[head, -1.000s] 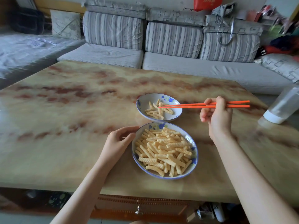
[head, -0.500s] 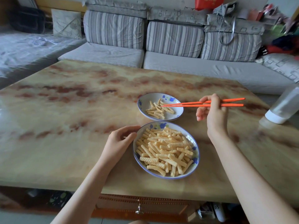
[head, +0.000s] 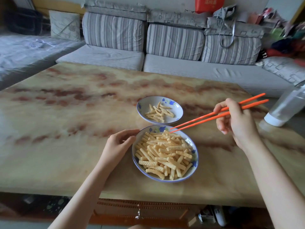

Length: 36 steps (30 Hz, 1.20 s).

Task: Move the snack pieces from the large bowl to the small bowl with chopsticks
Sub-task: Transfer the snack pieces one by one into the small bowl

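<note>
The large bowl [head: 195,164], white with a blue rim and flowers, sits near the table's front edge, heaped with ridged yellow snack pieces [head: 165,154]. Just behind it stands the small bowl [head: 143,106], holding several snack pieces [head: 159,112]. My right hand [head: 236,123] grips a pair of orange chopsticks [head: 214,115]; their tips hover at the far rim of the large bowl, slightly apart, with nothing between them. My left hand [head: 118,144] rests against the large bowl's left rim, fingers curved along it.
A marbled tan table [head: 66,121] carries both bowls. At its right edge stands a clear plastic bottle [head: 287,109] on a white base. A grey striped sofa [head: 173,52] runs behind the table, with bags and clothes piled at its right end.
My right hand has swung the chopsticks back from over the small bowl; their tips have come down to the far rim of the large bowl. The left hand has stayed at the rim.
</note>
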Available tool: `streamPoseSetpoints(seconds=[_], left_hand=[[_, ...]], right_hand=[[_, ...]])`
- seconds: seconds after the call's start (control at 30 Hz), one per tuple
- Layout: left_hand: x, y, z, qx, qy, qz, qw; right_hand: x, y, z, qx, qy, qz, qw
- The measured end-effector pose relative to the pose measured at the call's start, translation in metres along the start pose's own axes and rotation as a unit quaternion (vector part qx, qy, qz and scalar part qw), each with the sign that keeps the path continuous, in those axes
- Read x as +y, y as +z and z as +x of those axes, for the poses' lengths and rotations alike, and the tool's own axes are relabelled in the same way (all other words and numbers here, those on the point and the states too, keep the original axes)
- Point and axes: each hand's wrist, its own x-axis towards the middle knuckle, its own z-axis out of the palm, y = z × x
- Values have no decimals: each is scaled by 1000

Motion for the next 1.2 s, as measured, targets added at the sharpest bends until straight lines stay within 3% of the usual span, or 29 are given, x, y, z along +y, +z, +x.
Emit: streamPoseSetpoints(seconds=[0.3,0.87,1.2], left_hand=[[1,0,-1,-4,5,-5,1000],[-1,0,0,1,-5,7,1000],[1,-1,-1,1,-9,8,1000]], right_hand=[[6,-2,-4,-18,27,-23,999],[22,25,22,113,31,86,989],[36,62,41,115,39,90,989]])
